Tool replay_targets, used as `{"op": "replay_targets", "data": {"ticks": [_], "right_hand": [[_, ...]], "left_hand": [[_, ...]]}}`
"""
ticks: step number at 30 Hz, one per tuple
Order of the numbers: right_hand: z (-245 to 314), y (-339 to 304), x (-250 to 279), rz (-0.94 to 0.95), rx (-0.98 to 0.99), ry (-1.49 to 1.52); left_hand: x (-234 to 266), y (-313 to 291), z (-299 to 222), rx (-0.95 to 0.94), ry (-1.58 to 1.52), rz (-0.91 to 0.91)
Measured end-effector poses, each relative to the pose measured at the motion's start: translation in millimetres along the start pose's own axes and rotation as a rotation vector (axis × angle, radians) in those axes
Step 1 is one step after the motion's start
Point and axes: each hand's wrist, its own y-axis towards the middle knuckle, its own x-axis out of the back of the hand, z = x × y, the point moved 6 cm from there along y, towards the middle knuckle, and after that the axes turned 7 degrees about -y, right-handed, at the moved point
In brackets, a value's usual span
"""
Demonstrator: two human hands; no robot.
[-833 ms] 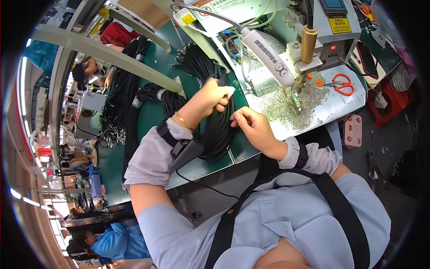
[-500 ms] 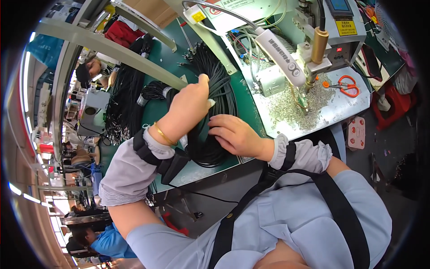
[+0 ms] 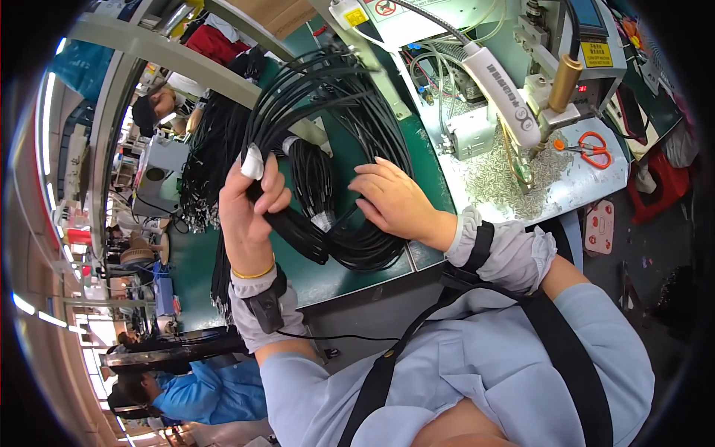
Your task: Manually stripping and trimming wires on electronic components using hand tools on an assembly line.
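Note:
My left hand [image 3: 255, 197] is closed around a bundle of black cables [image 3: 261, 112], raised in a wide arc at the left side of the coil. A white wrap covers one of its fingertips. My right hand [image 3: 398, 200] lies over the right part of the black cable coil [image 3: 376, 249] on the green table [image 3: 339, 283], its fingers stretched out and slightly apart. Inside the loop lies a smaller tied bundle of black cables [image 3: 309, 175] with a pale band at its lower end.
To the right stands a bench machine [image 3: 514, 97], its metal plate [image 3: 465, 205] strewn with small metal pieces. Orange-handled scissors [image 3: 592, 149] lie on that plate. A grey frame bar [image 3: 179, 71] crosses above the table at left. More black cables [image 3: 212, 149] hang beyond it. Other people sit at left.
My left hand has swung left and turned over, drawing part of the cable bundle out into an arc. My right hand stays near the coil. The whole view has shifted slightly.

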Motion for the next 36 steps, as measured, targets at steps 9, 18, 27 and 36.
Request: {"op": "replay_targets", "data": {"ticks": [9,18,27,36], "right_hand": [[-19.3,-0.7,-12.5,0.102,-0.011,-0.103],[-31.1,1.4,-30.3,0.119,-0.044,-0.052],[23.3,19.1,-0.8,-0.262,0.103,-0.029],[119.1,-28.8,-13.6,0.676,-0.173,0.811]], "left_hand": [[36.7,-44.8,-50.8,-0.242,0.028,-0.33],[188.2,-212.8,-83.1,-0.937,-0.418,-0.514],[185.4,-209.0,12.5,-0.867,-0.532,-0.518],[62.6,-125.6,45.5,-0.54,-0.566,-0.439]]}}
